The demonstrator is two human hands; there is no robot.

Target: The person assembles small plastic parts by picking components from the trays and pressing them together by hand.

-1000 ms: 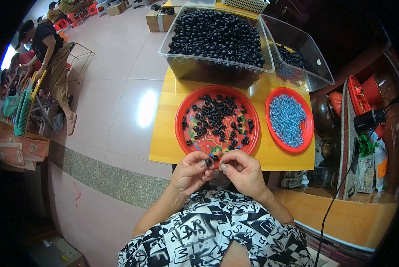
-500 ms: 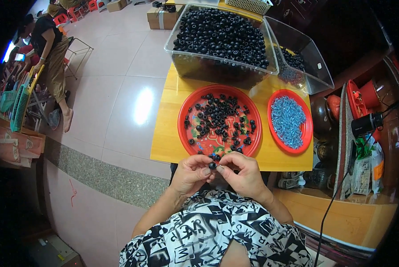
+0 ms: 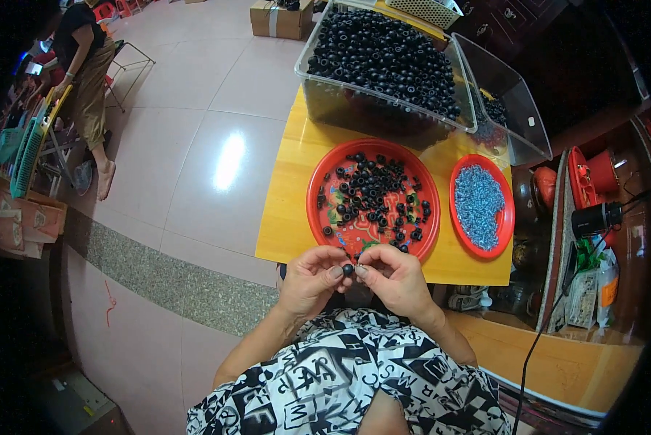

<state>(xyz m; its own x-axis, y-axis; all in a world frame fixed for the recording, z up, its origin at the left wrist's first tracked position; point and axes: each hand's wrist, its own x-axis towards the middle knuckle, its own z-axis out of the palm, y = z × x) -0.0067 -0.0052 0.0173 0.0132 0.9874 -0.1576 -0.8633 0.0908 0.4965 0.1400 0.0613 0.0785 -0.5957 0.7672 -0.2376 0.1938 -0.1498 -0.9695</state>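
Observation:
In front of my chest both hands meet at the near edge of the yellow table. My left hand [image 3: 312,283] pinches a small round black piece [image 3: 348,269] between thumb and fingers. Close against it, my right hand [image 3: 396,286] is closed in a pinch; what sits in its fingertips is too small to name. Just beyond the hands lies a round red tray [image 3: 313,199] with many loose black pieces [image 3: 369,185], several showing a hollow end. To its right, an oval red tray [image 3: 509,217] holds a heap of small clear-blue pieces [image 3: 478,206].
A large clear bin [image 3: 383,98] full of black pieces stands at the back of the yellow table [image 3: 282,225]. Beside it leans another clear container [image 3: 528,138]. A cabinet shelf [image 3: 536,355] with a black cable is on the right. Far left, a person [image 3: 86,80] stands by a table.
The view has shifted slightly, so table and trays appear farther right. My hands stay together at the black piece, with small finger movements.

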